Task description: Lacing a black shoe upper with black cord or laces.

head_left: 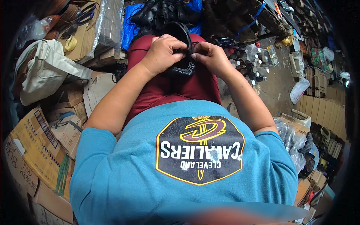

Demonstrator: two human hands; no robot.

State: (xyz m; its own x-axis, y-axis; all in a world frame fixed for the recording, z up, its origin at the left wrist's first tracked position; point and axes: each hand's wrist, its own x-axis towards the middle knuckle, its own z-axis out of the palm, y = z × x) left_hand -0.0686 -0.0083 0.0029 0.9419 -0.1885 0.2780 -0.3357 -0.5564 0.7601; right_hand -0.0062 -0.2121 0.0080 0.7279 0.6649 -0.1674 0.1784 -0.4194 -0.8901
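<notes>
A black leather-like shoe [181, 69] rests upright between my thighs, its opening facing up. My left hand [164, 52] is closed at the shoe's left edge, with thumb and fingers pinched together by the rim. From the right, my right hand [210, 57] pinches the opposite edge of the same rim. Whether a thread or other small piece lies between the fingertips is too small to tell. Dark red trousers [150, 84] cover my legs beneath the shoe.
More black shoes [157, 13] lie on blue plastic sheeting [129, 24] beyond my knees. Several capped bottles [255, 62] stand on the floor at right. Cardboard boxes [35, 131] and a pale cloth bag [45, 71] crowd the left. A clear plastic bag [299, 90] lies farther right.
</notes>
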